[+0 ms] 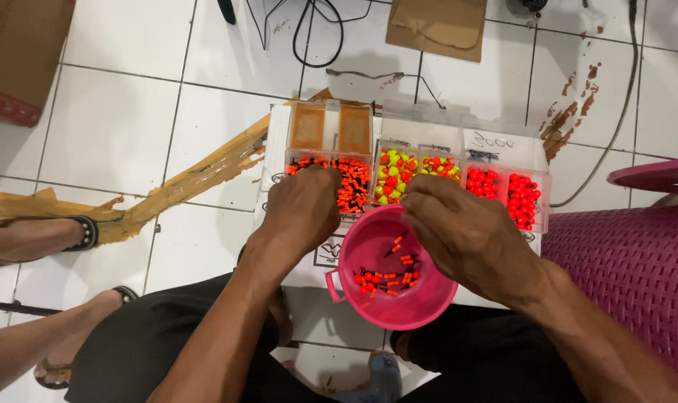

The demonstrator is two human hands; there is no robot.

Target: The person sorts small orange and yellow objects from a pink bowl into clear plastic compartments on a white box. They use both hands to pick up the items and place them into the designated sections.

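A clear plastic compartment box (503,145) lies on the tiled floor, its cells filled with small orange, yellow-green and red floats. My left hand (303,209) reaches into the left cell of orange stick floats (354,183), fingers curled down among them; what they grip is hidden. In front of the box sits a small pink bucket (406,310) holding several red and orange pieces (387,277). My right hand (466,231) hovers over the bucket's far rim, fingers bent and pinched near the yellow-green beads (393,175); whether it holds a piece is unclear.
A purple woven plastic chair (630,276) stands at the right. Another person's sandalled feet (37,239) are at the left. Brown torn tape (197,175) trails across the white tiles. Cardboard (437,26) and black cables (316,26) lie beyond the box.
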